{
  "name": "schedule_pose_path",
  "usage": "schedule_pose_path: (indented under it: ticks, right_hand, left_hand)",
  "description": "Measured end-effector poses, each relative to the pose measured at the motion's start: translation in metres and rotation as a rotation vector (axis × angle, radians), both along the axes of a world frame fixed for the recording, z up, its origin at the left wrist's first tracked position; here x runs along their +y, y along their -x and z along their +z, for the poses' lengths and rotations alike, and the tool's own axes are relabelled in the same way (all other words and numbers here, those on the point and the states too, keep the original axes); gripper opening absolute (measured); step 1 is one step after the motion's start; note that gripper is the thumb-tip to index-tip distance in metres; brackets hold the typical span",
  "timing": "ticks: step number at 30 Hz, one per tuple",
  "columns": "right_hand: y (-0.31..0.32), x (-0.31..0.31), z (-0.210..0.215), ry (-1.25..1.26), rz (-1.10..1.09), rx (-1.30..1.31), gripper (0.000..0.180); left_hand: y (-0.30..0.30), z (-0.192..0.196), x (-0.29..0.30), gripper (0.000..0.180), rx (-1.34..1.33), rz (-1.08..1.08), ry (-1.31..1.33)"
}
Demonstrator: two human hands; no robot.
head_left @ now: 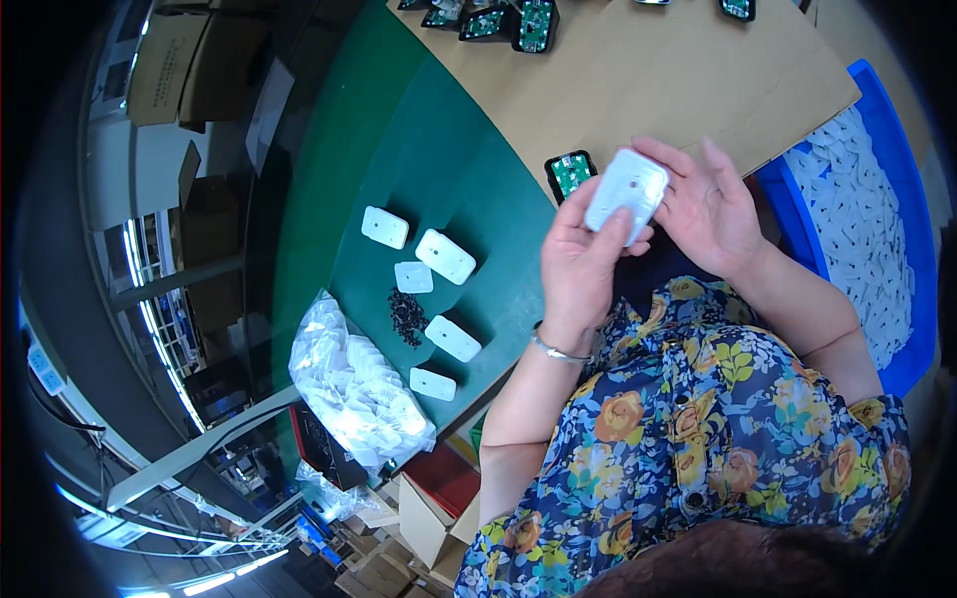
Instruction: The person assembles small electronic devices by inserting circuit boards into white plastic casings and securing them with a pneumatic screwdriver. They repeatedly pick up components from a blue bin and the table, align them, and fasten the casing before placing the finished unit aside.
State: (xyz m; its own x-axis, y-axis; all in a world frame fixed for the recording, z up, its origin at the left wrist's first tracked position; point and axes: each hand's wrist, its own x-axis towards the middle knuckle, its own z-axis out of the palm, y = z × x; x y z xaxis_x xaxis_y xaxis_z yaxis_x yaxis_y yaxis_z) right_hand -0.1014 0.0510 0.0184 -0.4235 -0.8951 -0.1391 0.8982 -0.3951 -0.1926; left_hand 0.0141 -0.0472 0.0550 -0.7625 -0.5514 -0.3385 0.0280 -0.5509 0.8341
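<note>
The white case (630, 187) is right of the frame's centre, its flat face up, perhaps so you can look at it. Your left grip (586, 242) is closed on it, thumb upon the face. Your right grip (715, 214) is loosely open beside it; whether it touches, I cannot tell. Leftward, on the green worktop (464, 149), more white cases (446, 256) surround black small parts (406, 317), probably for easy reach.

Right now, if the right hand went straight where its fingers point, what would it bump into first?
Probably the white cover held in the left hand: the right hand points toward it and looks very close. One view hides depth, so it might pass over.
</note>
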Motion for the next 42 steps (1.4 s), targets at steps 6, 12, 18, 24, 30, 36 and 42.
schedule_pose_path:
  ticks: [6, 12, 18, 24, 30, 36, 42]
  right_hand:
    - [0.007, 0.017, 0.005, -0.224, 0.151, 0.419, 0.037]
    - [0.007, 0.022, 0.009, -0.372, 0.084, 0.472, 0.026]
    - [0.015, 0.029, 0.014, -0.48, 0.107, 0.805, 0.016]
    - [0.01, 0.024, 0.025, -0.518, 0.112, 1.07, 0.011]
    - [0.006, 0.021, 0.026, -0.509, -0.008, 1.348, 0.01]
    - [0.011, 0.018, 0.028, -0.456, -0.179, 1.806, 0.008]
    - [0.005, 0.015, 0.02, -0.492, -0.215, 1.749, 0.007]
  left_hand:
    - [-0.023, -0.003, -0.003, 0.033, -0.028, 0.059, 0.034]
    - [-0.029, -0.008, 0.004, 0.034, -0.01, 0.039, 0.008]
    - [-0.028, -0.012, 0.007, 0.035, -0.014, -0.033, 0.01]
    - [-0.025, -0.015, 0.008, 0.034, -0.004, -0.089, 0.053]
    - [-0.025, -0.017, 0.01, 0.035, -0.015, -0.088, 0.065]
    - [-0.025, -0.017, 0.01, 0.035, 0.003, -0.118, 0.043]
    - [-0.025, -0.009, 0.01, 0.031, -0.027, -0.156, 0.058]
